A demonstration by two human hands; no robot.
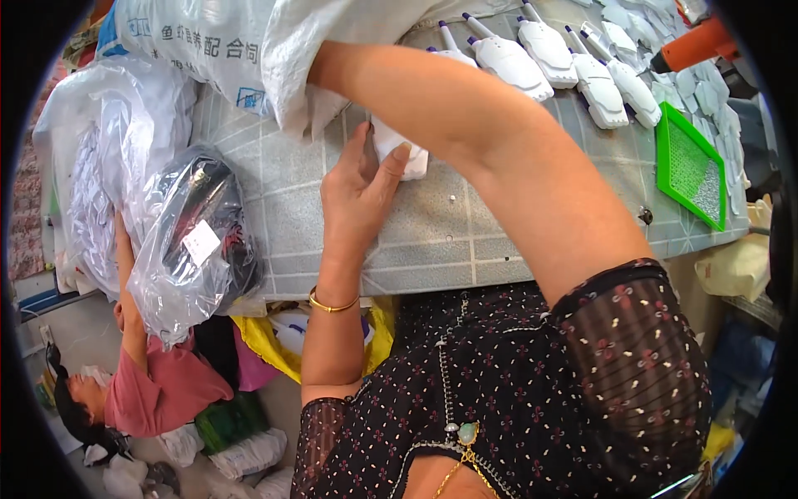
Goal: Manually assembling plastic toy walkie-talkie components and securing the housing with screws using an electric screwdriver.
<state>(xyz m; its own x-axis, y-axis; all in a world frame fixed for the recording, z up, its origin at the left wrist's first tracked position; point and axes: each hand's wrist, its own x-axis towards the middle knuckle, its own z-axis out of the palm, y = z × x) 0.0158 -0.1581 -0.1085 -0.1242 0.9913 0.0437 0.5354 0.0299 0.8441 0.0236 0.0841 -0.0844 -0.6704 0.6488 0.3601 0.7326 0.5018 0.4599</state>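
Observation:
My left hand (359,185) is closed on a white plastic piece (407,158), thumb on one side and fingers on the other, low over the table. My right forearm partly covers that piece. My right arm (490,116) reaches across to the left, into the mouth of a white woven sack (291,58) with printing on it. Inside the sack my right hand is hidden, so its fingers do not show. Beyond my right arm lie several white plastic units (549,54) with purple trim and thin stems, set side by side.
A green-rimmed tray (692,166) of small metal parts sits at the right, beside loose white pieces (706,91) and an orange tool (694,46). Clear bags (195,241) crowd the left edge. A person in a pink top (162,391) is at the lower left, near a yellow bag (378,333).

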